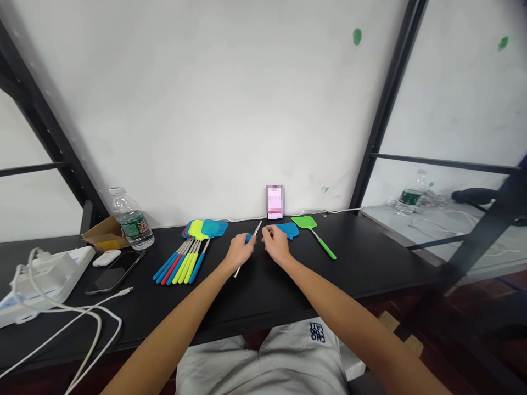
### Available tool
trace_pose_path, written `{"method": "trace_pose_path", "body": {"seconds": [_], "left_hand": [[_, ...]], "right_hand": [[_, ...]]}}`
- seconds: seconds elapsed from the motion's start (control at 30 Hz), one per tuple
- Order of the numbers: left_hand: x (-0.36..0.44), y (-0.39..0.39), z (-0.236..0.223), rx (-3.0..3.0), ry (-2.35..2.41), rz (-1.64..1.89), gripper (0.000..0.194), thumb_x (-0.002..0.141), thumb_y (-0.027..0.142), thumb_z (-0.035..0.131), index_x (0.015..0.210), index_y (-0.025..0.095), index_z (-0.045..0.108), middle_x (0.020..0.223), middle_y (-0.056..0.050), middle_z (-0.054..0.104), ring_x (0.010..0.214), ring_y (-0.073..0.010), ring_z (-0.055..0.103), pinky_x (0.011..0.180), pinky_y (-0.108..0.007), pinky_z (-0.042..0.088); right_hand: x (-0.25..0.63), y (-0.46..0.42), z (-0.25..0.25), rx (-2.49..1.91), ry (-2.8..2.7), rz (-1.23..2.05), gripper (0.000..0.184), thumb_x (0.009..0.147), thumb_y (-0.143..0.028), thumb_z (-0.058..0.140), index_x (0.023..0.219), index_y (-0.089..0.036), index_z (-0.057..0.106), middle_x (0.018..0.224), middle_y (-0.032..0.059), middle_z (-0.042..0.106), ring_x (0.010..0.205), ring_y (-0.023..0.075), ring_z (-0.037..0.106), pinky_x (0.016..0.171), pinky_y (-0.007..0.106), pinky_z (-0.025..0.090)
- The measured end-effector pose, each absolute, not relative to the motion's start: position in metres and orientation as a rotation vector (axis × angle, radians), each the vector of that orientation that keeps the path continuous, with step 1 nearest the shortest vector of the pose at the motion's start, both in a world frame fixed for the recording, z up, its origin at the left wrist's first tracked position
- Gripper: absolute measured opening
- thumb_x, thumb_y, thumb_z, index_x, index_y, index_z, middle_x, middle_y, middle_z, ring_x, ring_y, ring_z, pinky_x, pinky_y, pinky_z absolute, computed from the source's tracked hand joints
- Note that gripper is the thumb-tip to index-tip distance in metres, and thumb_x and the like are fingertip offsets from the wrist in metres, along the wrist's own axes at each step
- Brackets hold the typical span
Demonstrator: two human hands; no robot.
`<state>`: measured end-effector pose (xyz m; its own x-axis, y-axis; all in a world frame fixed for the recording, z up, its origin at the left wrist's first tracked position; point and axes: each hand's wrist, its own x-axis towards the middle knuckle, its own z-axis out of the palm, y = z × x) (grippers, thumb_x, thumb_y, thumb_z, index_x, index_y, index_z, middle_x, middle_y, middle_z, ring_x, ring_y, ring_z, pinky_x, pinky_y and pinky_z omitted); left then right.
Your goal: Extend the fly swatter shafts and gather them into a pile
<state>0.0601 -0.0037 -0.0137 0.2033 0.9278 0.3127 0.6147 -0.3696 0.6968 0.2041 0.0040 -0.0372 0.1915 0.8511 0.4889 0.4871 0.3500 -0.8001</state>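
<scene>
My left hand (pixel 240 249) is closed around a thin silver rod (pixel 257 226), which slants up and right and pokes out below the fist too. A bit of blue (pixel 248 237) shows by its thumb. Close by on the right, my right hand (pixel 276 243) has its fingers curled together; whatever they hold, if anything, is hidden. Partly behind that hand lies a blue fly swatter head (pixel 290 230). Further right rests a green fly swatter (pixel 323 244), handle toward me. Left of my hands, several fly swatters (pixel 185 260) with blue, red and yellow handles lie fanned together.
A lit phone (pixel 275 202) leans against the wall. On the left of the black table (pixel 255 312) are a water bottle (pixel 134 222), a cardboard box (pixel 107 233), a white case (pixel 106 258), a dark phone (pixel 116 272), a power strip (pixel 80 263) and white cables (pixel 99 323).
</scene>
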Motion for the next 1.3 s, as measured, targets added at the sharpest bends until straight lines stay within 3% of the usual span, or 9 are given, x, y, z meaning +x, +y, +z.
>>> {"method": "trace_pose_path", "body": {"seconds": [0.1,0.2,0.63,1.0,1.3], "left_hand": [[0.072,0.002,-0.018,1.826,1.268,0.942,0.040,0.086,0.052,0.042,0.069,0.017,0.053,0.053,0.002,0.052,0.044,-0.0096,0.046,0.047,-0.022,0.036],[0.077,0.002,-0.022,1.762,1.116,0.895,0.044,0.082,0.058,0.046,0.066,0.017,0.049,0.052,0.003,0.049,0.042,-0.0085,0.045,0.044,-0.021,0.036],[0.062,-0.008,-0.021,1.998,1.187,0.802,0.031,0.077,0.048,0.053,0.069,0.018,0.051,0.057,0.002,0.057,0.048,-0.0109,0.052,0.047,-0.021,0.038],[0.052,-0.003,-0.015,2.109,1.204,0.819,0.039,0.080,0.054,0.049,0.064,0.018,0.056,0.053,0.002,0.056,0.050,-0.0119,0.051,0.052,-0.022,0.038],[0.053,-0.003,-0.017,2.148,1.191,0.830,0.043,0.083,0.053,0.044,0.066,0.017,0.060,0.052,0.001,0.056,0.052,-0.0129,0.053,0.055,-0.023,0.040]], "right_hand": [[0.210,0.008,-0.036,-1.262,-1.540,0.501,0.041,0.089,-0.045,0.040,0.068,-0.017,0.061,0.057,0.0006,0.059,0.045,0.0114,0.052,0.048,0.023,0.040],[0.211,0.011,-0.036,-1.231,-1.537,0.575,0.040,0.086,-0.044,0.046,0.058,-0.017,0.057,0.052,-0.0010,0.056,0.040,0.0100,0.048,0.045,0.021,0.036],[0.217,0.014,-0.029,-1.109,-1.085,1.151,0.024,0.078,-0.032,0.056,0.063,-0.018,0.045,0.048,-0.0066,0.043,0.032,0.0042,0.033,0.032,0.017,0.018],[0.246,0.025,-0.018,-1.188,-0.725,0.891,0.024,0.087,-0.032,0.042,0.066,-0.021,0.039,0.049,-0.0045,0.043,0.033,0.0069,0.035,0.030,0.017,0.023],[0.250,0.027,-0.020,-1.185,-0.865,0.767,0.029,0.091,-0.039,0.034,0.067,-0.024,0.035,0.052,-0.0037,0.042,0.036,0.0104,0.038,0.033,0.022,0.028]]}}
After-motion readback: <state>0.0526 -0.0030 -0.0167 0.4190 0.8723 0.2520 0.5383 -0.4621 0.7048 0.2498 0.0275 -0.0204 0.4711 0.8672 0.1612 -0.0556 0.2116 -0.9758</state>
